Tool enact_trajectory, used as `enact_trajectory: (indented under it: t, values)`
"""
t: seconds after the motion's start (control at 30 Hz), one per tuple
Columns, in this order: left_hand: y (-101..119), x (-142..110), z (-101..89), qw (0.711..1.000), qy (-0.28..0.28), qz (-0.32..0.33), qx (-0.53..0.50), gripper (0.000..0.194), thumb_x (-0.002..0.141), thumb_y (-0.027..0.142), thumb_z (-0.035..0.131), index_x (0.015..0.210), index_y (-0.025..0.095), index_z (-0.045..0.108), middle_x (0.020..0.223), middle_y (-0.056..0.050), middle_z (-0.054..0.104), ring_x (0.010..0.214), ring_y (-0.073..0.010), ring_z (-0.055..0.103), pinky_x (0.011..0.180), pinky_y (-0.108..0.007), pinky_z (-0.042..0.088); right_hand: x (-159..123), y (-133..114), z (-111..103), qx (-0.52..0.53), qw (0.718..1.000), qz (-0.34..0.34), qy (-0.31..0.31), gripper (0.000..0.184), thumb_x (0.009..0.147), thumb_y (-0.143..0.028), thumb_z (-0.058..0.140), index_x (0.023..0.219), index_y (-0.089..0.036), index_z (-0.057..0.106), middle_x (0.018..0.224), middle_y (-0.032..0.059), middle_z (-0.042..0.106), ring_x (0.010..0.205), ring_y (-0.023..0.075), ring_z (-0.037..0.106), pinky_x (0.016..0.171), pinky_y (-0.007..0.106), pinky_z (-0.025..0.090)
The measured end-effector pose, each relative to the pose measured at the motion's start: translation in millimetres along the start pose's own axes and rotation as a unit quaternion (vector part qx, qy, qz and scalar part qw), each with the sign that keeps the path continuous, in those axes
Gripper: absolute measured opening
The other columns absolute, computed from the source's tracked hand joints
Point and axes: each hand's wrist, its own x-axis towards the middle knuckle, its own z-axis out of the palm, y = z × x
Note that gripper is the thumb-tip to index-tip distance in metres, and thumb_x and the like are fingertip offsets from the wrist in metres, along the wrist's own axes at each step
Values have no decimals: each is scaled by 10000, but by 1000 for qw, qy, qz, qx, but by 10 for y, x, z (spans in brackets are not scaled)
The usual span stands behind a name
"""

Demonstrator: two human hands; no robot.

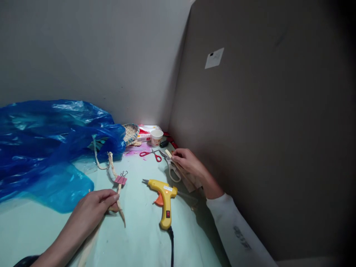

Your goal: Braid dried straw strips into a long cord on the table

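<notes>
My left hand (97,204) is closed in a pinch on the loose end of a pale braided cord (110,163). Just above those fingers, a pink binder clip (121,180) grips the cord, its wire handles upward. Part of the cord's tail pokes out below the fingertips. Over on the right, my right hand (188,161) has its fingers closed on a pale flat strip (168,153); the exact material is unclear. White-handled scissors (174,173) lie beside and partly under that hand. Between the hands rests a yellow glue gun (164,190), nozzle pointing left.
A large blue plastic bag (55,141) covers the table's left side. Red-handled scissors (151,154), a paper cup (157,138), a woven basket (131,133) and a tissue pack (146,133) sit at the back. A dark partition (250,129) bounds the right; the glue gun's black cable (171,246) runs forward.
</notes>
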Motion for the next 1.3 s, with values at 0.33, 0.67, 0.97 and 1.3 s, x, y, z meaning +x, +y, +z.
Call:
enact_trajectory:
  t: [0.33, 0.67, 0.97, 1.3]
  values:
    - [144, -133, 27, 995, -1, -13, -97, 265, 665, 405, 633, 555, 165, 614, 553, -40, 666, 398, -110, 437, 446, -226, 289, -509, -758, 131, 471, 834, -57, -281, 141, 872, -270, 522, 795, -180, 445, 829, 57, 694, 584, 80, 574, 431, 143, 300]
    - [101, -137, 53, 985, -14, -60, -160, 262, 628, 393, 615, 622, 136, 561, 549, -35, 628, 367, -36, 298, 400, -193, 163, -530, -831, 582, 478, 815, -48, -323, 191, 803, -319, 632, 782, -143, 561, 713, 24, 657, 456, 51, 469, 404, 156, 364]
    - [138, -219, 58, 976, -5, -45, -215, 262, 706, 291, 586, 927, 225, 461, 533, 76, 581, 427, -66, 357, 431, -172, 209, -600, -857, 866, 258, 949, -76, -164, 241, 739, -194, 611, 971, -184, 544, 664, -45, 601, 563, 87, 502, 511, 190, 368]
    - [155, -205, -17, 974, -69, -48, -211, 136, 711, 288, 572, 705, 153, 581, 518, 67, 480, 427, -48, 299, 438, -199, 180, -662, -853, 1087, 158, 977, -57, -129, 159, 729, -182, 576, 888, -182, 587, 641, -37, 658, 553, 99, 543, 505, 205, 331]
